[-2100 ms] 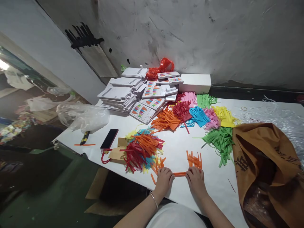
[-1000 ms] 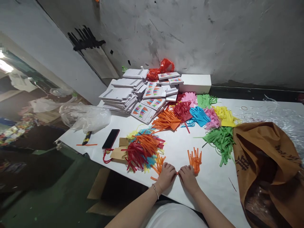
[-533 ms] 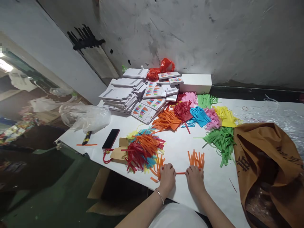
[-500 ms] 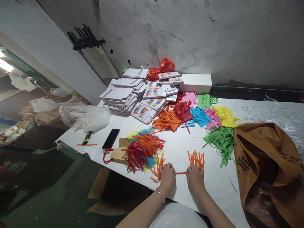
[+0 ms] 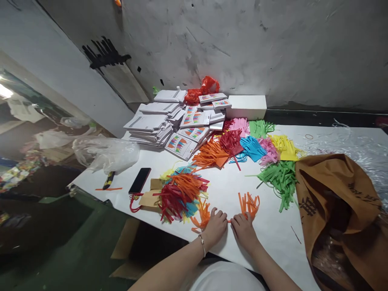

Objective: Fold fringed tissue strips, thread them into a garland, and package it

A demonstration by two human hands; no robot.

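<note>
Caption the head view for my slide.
Left hand and right hand hold a fringed orange strip on a white table.

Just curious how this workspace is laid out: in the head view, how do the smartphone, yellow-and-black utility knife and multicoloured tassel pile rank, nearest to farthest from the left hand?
1. Multicoloured tassel pile: just left of the left hand.
2. Smartphone: beyond the pile, leftward.
3. Utility knife: left of the smartphone.

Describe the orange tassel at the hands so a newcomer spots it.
On the white table, near its front edge, find the left hand and right hand. The orange tassel is held by both, its fringe fanning past each; the other orange bundles lie untouched.
</note>
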